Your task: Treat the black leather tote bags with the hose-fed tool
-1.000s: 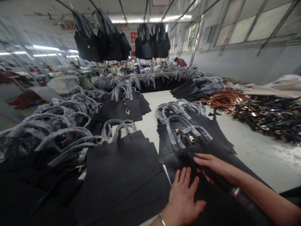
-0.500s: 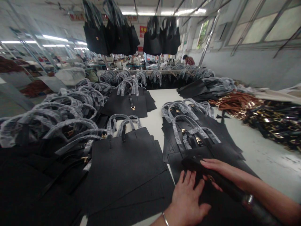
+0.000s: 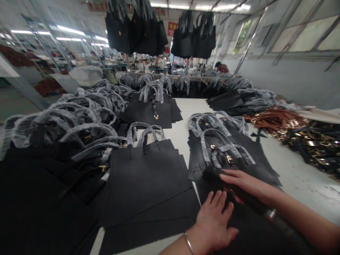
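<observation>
Resting palm-down on a black bag panel point(image 3: 202, 186), the left hand point(image 3: 214, 220) had its fingers spread apart and gripped nothing, seemingly to steady the sheet. The panel lay toward the near edge of the counter point(image 3: 195, 103), right of the middle. The right hand point(image 3: 240, 180) had its fingers curled round a dark tool point(image 3: 253, 199), whose metal collar point(image 3: 271, 214) sat toward the near right corner; some fingertips were hidden, and whether the tool's tip touched the panel could not be told. Clear-wrapped handles point(image 3: 204, 145) beside a gold buckle point(image 3: 230, 160) pointed to the far edge, probably so the flat bodies lay within reach. A fanned stack of black bags point(image 3: 148, 173) lay farther left, likely set apart to stop the piles mixing. Brown straps point(image 3: 280, 121) and gold-fitted black straps point(image 3: 316, 145) were heaped toward the right edge, perhaps out of the arms' way.
</observation>
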Tool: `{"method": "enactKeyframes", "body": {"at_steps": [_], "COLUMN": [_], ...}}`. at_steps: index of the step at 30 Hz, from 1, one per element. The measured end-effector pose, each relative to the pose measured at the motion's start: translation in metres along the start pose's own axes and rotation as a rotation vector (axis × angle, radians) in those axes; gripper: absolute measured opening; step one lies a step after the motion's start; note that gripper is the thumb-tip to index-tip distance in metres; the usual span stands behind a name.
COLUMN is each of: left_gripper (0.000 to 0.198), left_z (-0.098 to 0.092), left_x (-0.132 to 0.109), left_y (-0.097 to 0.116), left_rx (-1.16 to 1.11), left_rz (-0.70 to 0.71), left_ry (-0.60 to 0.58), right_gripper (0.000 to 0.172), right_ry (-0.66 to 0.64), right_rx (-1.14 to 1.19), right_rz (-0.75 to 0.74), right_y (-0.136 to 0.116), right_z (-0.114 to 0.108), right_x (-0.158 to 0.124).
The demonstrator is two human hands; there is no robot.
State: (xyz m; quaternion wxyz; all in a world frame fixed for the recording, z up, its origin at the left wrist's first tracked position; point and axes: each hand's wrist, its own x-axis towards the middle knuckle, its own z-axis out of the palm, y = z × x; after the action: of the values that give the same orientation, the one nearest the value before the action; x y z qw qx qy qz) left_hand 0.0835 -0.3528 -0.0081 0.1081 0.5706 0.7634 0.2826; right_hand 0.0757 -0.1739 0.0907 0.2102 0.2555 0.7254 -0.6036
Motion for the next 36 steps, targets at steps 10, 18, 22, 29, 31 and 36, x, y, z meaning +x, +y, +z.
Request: {"method": "enactKeyframes", "body": {"at_steps": [10,18,22,29,31,36], "left_gripper": [0.069,0.066,0.067,0.067,0.068,0.068], "left_z": [0.005,0.007,0.002,-0.006,-0.007,-0.003], "left_x": [-0.001,0.001,-0.001,-0.004,-0.003,-0.002], "left_y": [-0.003,-0.005,-0.003,-0.001,-0.001,-0.001], "left_rx": [-0.015,-0.030,-0.069,-0.114,-0.115,-0.082], "left_rz": [0.002,0.018,0.012,0.024,0.015,0.006], "left_ry": [0.013,0.014,0.010,0.031,0.013,0.003], "right_gripper": [0.034,0.029,0.031,0.034,0.035,0.040], "right_ry": [-0.139,-0.219,-0.269,-0.284,-0.246,-0.047], "right_rx": [-0.066,-0.118,-0.126,-0.138,-0.129,-0.063], "right_rz": [0.046,0.108,0.115,0.160,0.120,-0.097], "right_y": [-0.021,-0.031,-0.036,-0.031,-0.035,-0.054], "right_z": [0.029,0.026,0.022,0.009,0.020,0.029], "right_x": [0.029,0.042,0.051,0.046,0.050,0.047]}}
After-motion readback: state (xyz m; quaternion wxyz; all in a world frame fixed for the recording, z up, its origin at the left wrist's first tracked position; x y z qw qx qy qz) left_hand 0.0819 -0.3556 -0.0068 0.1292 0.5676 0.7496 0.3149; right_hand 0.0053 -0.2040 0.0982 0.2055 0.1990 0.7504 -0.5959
